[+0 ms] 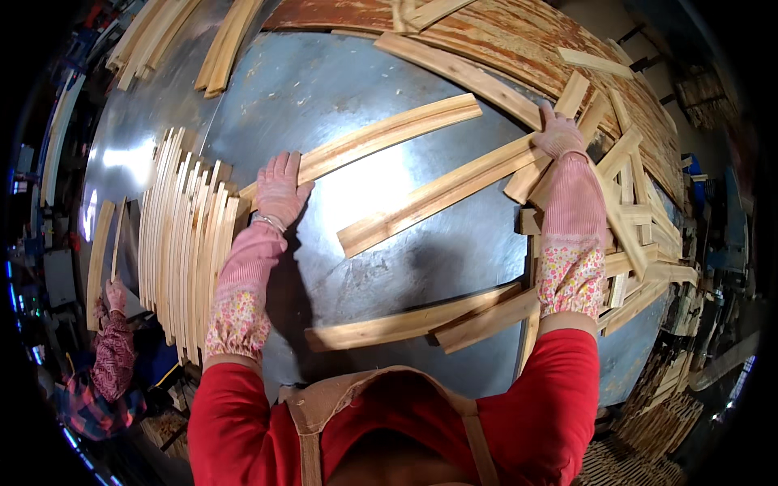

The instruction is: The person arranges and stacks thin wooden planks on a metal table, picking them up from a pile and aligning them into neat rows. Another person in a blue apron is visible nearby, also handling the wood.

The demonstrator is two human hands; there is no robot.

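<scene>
My left hand (279, 190), in a pink glove, lies flat with its fingers stretched out on a long wooden slat (389, 130). That slat's near end reaches a row of slats (182, 243) stacked on edge at the left. My right hand (561, 136), also gloved, has its fingers curled over the far right end of a second slat (438, 194), which slants across the metal tabletop (356, 287). Under and beside the right hand is a loose pile of slats (636, 211). The fingertips' undersides are hidden.
Two overlapping slats (405, 324) lie close in front of me. More slats (154, 36) rest at the far left, and a worn wooden board (519, 32) borders the far side. At the left edge, another person's gloved hand (116, 298) holds a thin slat.
</scene>
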